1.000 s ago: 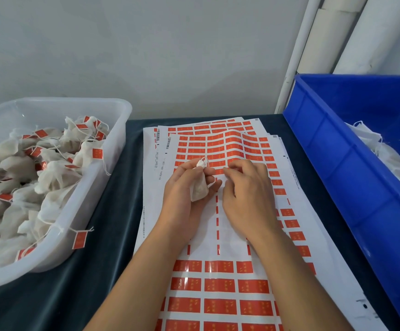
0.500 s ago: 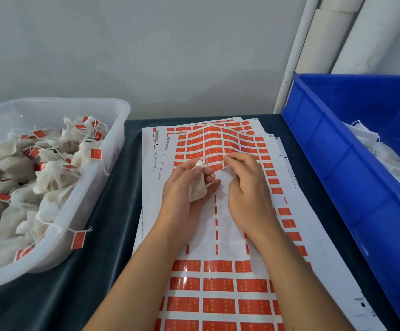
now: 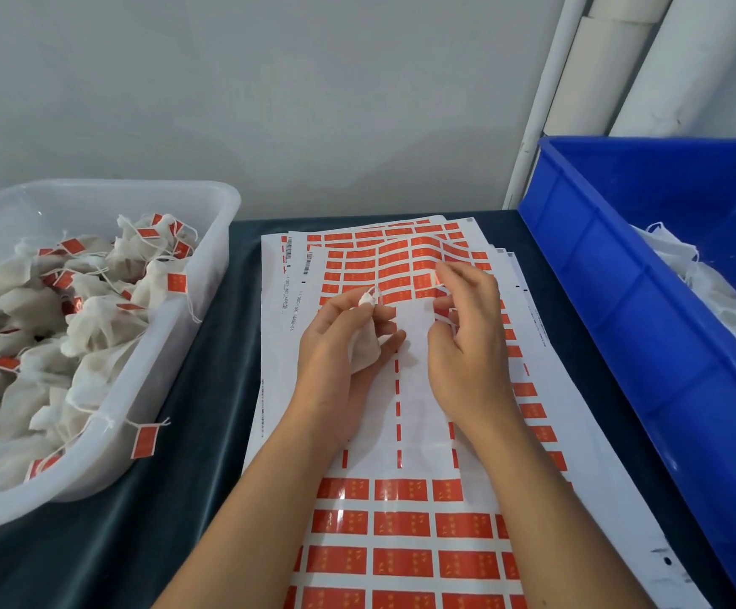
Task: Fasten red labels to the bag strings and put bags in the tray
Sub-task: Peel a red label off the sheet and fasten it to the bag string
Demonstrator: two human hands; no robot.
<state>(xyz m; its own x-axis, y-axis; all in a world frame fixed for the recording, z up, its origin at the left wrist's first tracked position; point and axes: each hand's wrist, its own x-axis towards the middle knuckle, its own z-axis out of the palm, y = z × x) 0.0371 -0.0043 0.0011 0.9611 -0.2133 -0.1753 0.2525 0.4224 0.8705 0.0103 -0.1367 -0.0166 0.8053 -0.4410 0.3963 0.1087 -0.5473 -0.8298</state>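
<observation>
A person's two bare hands work above a stack of white label sheets lying on a dark desk. The sheets carry rows of red labels with small gold marks too fine to read; barcodes and a line of tiny digits along the top sheet's left margin are also illegible. The middle of the top sheet is bare white backing.

The left hand hovers over the left half of the sheets, fingers curled around a small cream cloth bag that lies in its palm, the thumb and forefinger pinching the bag's gathered neck and white string. The right hand is just right of it, over the sheets' centre, its thumb and forefinger pinching a red label peeled up from the sheet. The label and the string are near each other but apart.

Left of the sheets stands a translucent white tray heaped with labelled bags; one tag hangs over its near rim. Right of the sheets is a blue bin holding white bags.
</observation>
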